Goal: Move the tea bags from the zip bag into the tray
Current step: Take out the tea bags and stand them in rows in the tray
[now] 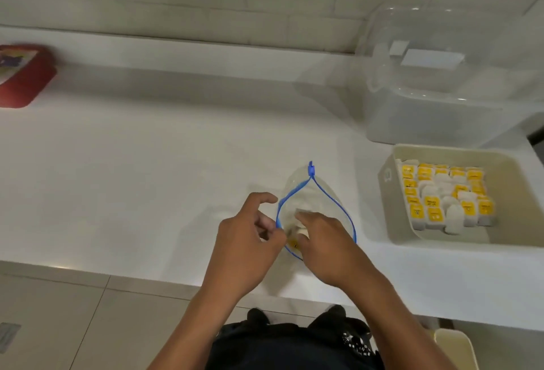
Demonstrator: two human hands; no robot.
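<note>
A clear zip bag (312, 193) with a blue zipper rim stands open on the white counter, near the front edge. My left hand (247, 240) pinches the rim's left side. My right hand (326, 240) reaches into the mouth, its fingers around a tea bag (294, 241) with a yellow tag; the grip is partly hidden. To the right sits a beige tray (391, 193) holding several tea bags (444, 199) with yellow tags, set in rows.
A clear lidded plastic container (441, 81) stands behind the tray against the tiled wall. A red box (23, 75) sits at the far left of the counter (132, 178). The counter's front edge runs just below my hands.
</note>
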